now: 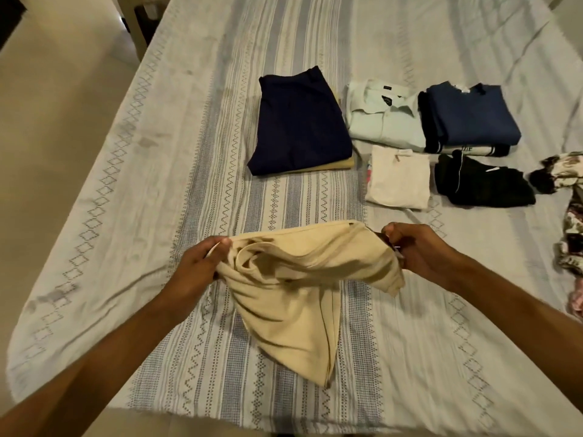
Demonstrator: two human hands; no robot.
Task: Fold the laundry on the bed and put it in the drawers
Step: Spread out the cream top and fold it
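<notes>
Both hands up over the near part of the bed [94, 216], holding one cream garment [296, 288] between them. Left hand [195, 266] grips the bunched left end, fingers curled round the fabric. Right hand [416, 250] pinches the right end, thumb and fingers closed on the edge. Cloth sags between the two grips; a loose tail hangs down and toward the camera, its tip touching or just above the sheet, can't tell which.

Head view, farther up the bed: folded navy trousers [299, 121] on top of a tan folded piece [334, 165], only its edge showing. Just right of that, a folded pale green shirt [385, 121], then a blue folded top [470, 118] stacked on a striped item. In front of those, a white folded piece [399, 178] beside a black folded garment [482, 184]. At the right frame edge, unfolded floral fabric [571, 216] in a heap. Sheet is white with grey-blue patterned stripes. Floor [47, 89] visible left of the bed.
</notes>
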